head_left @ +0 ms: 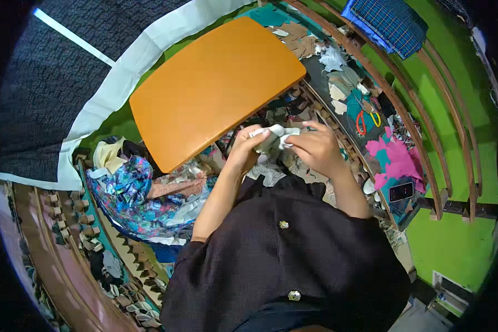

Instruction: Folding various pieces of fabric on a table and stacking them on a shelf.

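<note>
Between my two hands, in front of my chest, is a small crumpled piece of white cloth (275,131). My left hand (245,145) pinches its left side between thumb and fingers. On its other side, my right hand (319,148) grips the cloth with thumb and forefinger, the fingers bent. Light scraps of fabric (268,172) lie below the hands, partly hidden by my dark clothing. What exact kind of item the white cloth is does not show.
An orange table (216,83) stands just beyond my hands. Patterned blue cloth (133,193) is heaped at left. On the right lie scissors with red and yellow handles (362,123), pink scraps (395,160) and a phone (401,192). Plaid blue fabric (393,25) sits by curved wooden rails (426,138).
</note>
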Tool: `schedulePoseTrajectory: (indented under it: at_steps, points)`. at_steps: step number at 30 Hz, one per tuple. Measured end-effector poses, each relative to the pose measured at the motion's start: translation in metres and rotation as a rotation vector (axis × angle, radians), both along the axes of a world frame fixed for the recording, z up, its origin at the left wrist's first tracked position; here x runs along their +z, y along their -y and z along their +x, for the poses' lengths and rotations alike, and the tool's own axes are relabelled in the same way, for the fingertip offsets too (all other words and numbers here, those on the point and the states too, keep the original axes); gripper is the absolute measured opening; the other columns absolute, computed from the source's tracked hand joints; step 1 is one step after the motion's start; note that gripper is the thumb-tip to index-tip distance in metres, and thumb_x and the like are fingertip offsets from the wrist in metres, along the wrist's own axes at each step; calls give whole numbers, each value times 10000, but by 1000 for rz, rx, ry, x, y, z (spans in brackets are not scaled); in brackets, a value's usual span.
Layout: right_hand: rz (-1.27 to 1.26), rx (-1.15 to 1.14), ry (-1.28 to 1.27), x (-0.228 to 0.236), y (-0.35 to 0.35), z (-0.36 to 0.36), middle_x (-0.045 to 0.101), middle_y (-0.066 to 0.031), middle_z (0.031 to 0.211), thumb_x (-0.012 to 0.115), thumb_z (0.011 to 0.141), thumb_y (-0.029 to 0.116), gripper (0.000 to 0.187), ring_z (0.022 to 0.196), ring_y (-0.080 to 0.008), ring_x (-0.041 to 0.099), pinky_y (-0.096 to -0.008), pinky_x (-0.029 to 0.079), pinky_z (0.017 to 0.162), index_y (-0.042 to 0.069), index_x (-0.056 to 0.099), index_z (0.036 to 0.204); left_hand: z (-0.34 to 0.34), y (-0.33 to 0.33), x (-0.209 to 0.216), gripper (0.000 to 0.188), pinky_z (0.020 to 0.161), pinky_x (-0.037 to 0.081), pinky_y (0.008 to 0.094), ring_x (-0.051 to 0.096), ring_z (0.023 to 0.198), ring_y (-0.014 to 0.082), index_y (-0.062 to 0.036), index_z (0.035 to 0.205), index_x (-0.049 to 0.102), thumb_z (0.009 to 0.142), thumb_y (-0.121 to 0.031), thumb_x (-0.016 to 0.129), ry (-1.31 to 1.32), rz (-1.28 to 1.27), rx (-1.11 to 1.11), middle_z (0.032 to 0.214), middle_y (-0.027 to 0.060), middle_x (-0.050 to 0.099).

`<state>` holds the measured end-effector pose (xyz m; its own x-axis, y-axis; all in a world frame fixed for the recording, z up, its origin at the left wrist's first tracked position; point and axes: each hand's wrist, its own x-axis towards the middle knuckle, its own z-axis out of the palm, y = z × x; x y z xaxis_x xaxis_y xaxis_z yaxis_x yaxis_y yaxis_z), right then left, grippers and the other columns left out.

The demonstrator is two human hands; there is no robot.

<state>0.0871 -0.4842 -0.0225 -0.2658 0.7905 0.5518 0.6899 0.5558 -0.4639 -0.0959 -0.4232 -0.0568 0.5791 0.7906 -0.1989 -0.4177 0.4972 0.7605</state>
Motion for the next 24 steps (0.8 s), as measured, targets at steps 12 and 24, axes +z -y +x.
schedulePoseTrajectory:
  at_steps: [12, 24]
  points:
    - [-492, -163, -791, -30, -1, -30, 430, 15, 614, 446, 913, 218, 231, 598, -66, 413, -219, 360, 549, 25, 472, 788, 9, 13, -21, 214, 645, 367, 197, 445, 750, 50, -92, 933, 472, 909, -300, 430, 69, 4, -65, 836, -24, 485]
    - [-939, 175, -840, -36, -7, -22, 378, 9, 822, 587, 760, 93, 384, 724, -58, 380, -192, 334, 614, 74, 349, 1061, 9, 22, -53, 319, 751, 401, 257, 482, 850, 109, -82, 1023, 460, 910, -370, 383, 46, 118, -26, 904, 19, 497]
